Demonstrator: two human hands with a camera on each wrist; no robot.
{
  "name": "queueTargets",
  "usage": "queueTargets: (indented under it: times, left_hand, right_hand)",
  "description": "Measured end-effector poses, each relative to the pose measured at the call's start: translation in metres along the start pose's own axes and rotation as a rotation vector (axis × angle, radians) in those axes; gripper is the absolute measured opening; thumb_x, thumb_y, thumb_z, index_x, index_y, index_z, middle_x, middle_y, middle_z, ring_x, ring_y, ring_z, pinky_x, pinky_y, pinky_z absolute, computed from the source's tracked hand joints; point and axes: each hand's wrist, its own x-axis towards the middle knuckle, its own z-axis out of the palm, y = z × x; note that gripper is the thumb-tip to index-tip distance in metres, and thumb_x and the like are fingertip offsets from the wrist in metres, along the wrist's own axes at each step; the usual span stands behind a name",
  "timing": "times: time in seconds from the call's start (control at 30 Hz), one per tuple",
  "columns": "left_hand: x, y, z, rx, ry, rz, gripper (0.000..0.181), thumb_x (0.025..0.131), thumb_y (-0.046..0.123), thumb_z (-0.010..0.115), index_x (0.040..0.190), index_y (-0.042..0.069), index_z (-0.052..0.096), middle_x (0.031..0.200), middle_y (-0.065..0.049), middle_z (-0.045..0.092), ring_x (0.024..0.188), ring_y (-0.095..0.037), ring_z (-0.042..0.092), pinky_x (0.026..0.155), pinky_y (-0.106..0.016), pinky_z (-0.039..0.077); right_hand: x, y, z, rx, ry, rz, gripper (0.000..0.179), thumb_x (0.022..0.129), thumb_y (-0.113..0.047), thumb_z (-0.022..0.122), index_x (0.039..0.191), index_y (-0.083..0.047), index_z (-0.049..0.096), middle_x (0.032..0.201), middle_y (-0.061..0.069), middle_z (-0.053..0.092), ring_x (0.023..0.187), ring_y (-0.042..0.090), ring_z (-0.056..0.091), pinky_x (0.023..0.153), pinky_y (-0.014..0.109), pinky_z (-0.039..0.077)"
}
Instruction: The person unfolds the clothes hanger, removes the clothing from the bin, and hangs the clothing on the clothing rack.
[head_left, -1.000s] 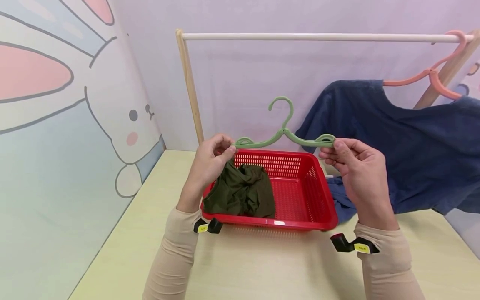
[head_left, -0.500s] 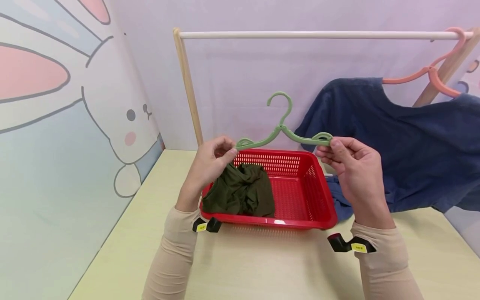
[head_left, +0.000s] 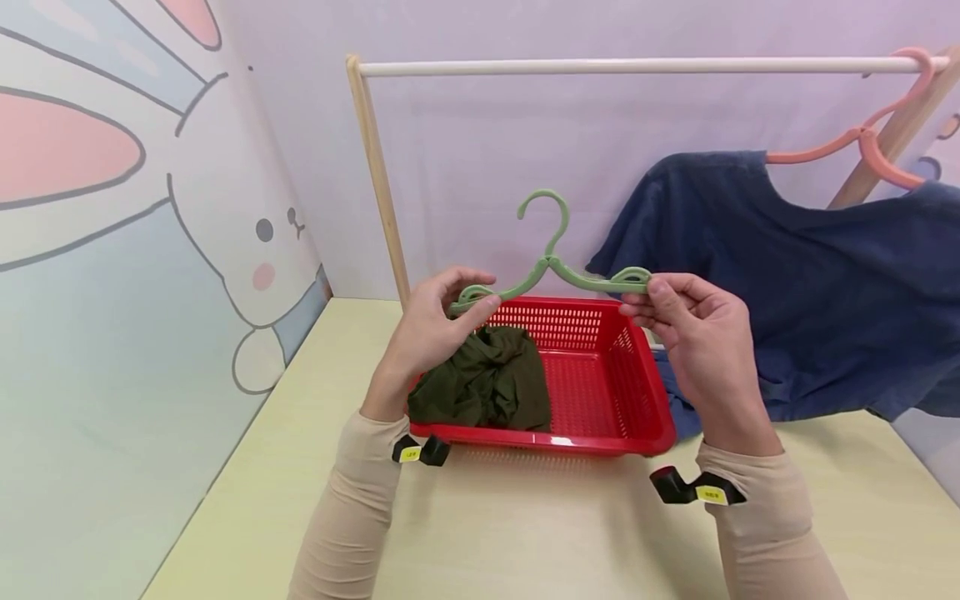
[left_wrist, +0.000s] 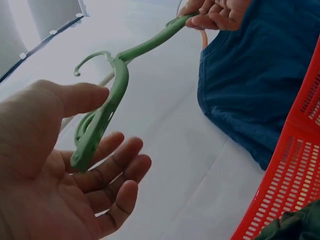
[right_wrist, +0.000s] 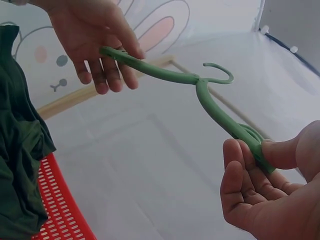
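A green plastic clothes hanger point(head_left: 588, 282) is held up above the red basket, its hook pointing up. My right hand point(head_left: 708, 346) pinches the hanger's right end between thumb and fingers. At the other end my left hand point(head_left: 427, 329) has its thumb and fingers spread apart around the arm. In the left wrist view, the thumb of that hand point(left_wrist: 47, 165) touches the green hanger point(left_wrist: 150, 44), with the relaxed fingers behind it. A crumpled dark green garment point(head_left: 491, 383) lies in the left part of the red basket point(head_left: 576, 387).
A clothes rack with a white rod point(head_left: 600, 66) stands behind. From its right end a navy T-shirt point(head_left: 832, 292) hangs on a coral hanger point(head_left: 813, 156). Blue cloth point(head_left: 678, 408) lies beside the basket. A wall with a painted rabbit point(head_left: 262, 250) rises at the left.
The hanger has shifted a little left with the right hand. My left hand has loosened and slid inward along its arm, so the hanger's left end now shows between thumb and fingers.
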Motion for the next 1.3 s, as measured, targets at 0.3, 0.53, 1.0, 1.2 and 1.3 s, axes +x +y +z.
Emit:
queueTargets:
  times: [0.3,0.53,1.0,1.2,1.3]
  left_hand:
    - [0.0,0.002,0.003,-0.075,-0.005,0.02,0.016,0.11,0.017,0.073,0.12,0.005,0.078,0.089,-0.007,0.068,0.076,-0.022,0.051,0.067,-0.03,0.042]
    - [-0.002,0.005,0.001,-0.091,-0.014,0.004,0.016,0.11,0.015,0.072,0.12,0.002,0.076,0.088,-0.008,0.067,0.075,-0.021,0.049,0.068,-0.031,0.041]
    - [-0.002,0.004,0.004,-0.021,-0.083,-0.01,0.012,0.109,0.014,0.073,0.117,0.006,0.078,0.09,-0.006,0.072,0.07,-0.02,0.043,0.065,-0.032,0.037]
    - [-0.001,0.004,0.004,-0.019,-0.089,-0.023,0.011,0.11,0.012,0.072,0.117,0.006,0.078,0.097,-0.007,0.079,0.077,-0.021,0.055,0.071,-0.033,0.044]
    - [0.0,0.005,0.004,-0.025,-0.093,-0.024,0.012,0.11,0.012,0.071,0.117,0.004,0.078,0.098,-0.007,0.078,0.082,-0.022,0.059,0.075,-0.032,0.047]
  right_hand:
    - [0.0,0.003,0.005,-0.085,-0.04,-0.012,0.03,0.108,-0.01,0.074,0.129,0.011,0.07,0.108,0.011,0.083,0.091,0.019,0.082,0.093,0.027,0.064]
    - [-0.001,-0.002,0.0,-0.393,-0.035,-0.026,0.039,0.109,-0.026,0.075,0.142,-0.006,0.071,0.125,0.006,0.077,0.1,0.019,0.077,0.091,0.022,0.062]
    - [-0.001,-0.005,-0.007,-0.623,-0.195,0.057,0.035,0.108,-0.023,0.077,0.139,-0.009,0.071,0.12,0.004,0.071,0.1,0.02,0.07,0.084,0.021,0.062]
    - [0.0,-0.003,-0.005,-0.643,-0.195,0.056,0.029,0.107,-0.022,0.078,0.13,-0.006,0.072,0.115,0.003,0.071,0.096,0.02,0.071,0.083,0.022,0.063]
    - [0.0,-0.003,-0.005,-0.612,-0.196,0.042,0.027,0.107,-0.019,0.077,0.129,-0.003,0.073,0.119,0.005,0.072,0.099,0.021,0.071,0.084,0.023,0.063]
